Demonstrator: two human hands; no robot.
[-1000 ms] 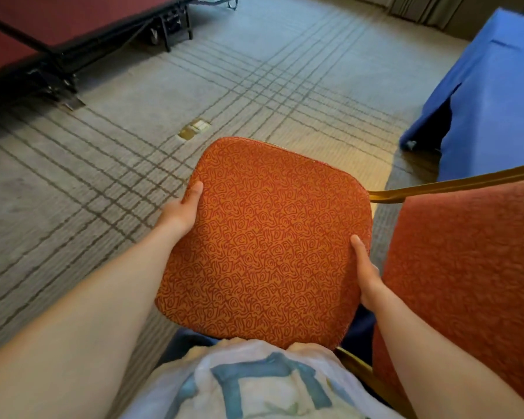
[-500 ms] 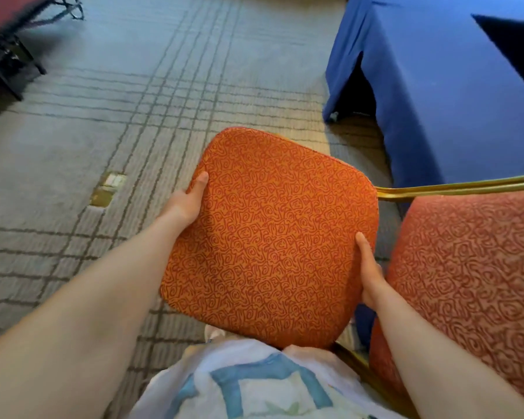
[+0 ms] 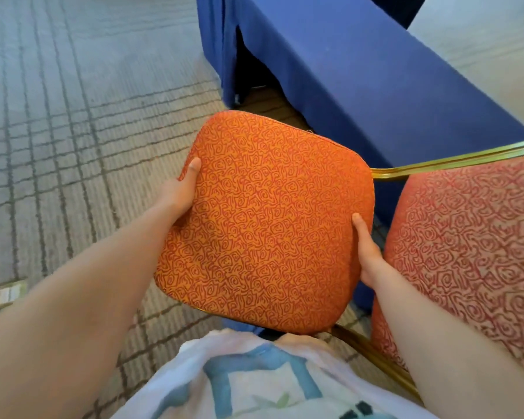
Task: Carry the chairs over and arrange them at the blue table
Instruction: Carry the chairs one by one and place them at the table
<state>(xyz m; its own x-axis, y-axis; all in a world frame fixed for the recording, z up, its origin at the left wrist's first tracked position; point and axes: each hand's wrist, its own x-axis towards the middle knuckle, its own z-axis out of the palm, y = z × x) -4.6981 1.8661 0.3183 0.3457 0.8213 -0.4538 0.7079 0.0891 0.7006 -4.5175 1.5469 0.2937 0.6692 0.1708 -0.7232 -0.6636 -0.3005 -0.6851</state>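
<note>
Seemingly the chair [image 3: 263, 225] faces ten o'clock, backrest [image 3: 466, 252] at four, blue table [image 3: 360, 71] at one; left hand [image 3: 179, 192] and right hand [image 3: 368, 255] clasp its seat edges; shirt print [image 3: 254, 379] unreadable.

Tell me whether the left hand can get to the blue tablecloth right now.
Probably not: the left hand grips the orange chair seat, which lies between it and the blue tablecloth.

Lined carpet [image 3: 73, 122] w/ floor plate [image 3: 10, 294]
</note>
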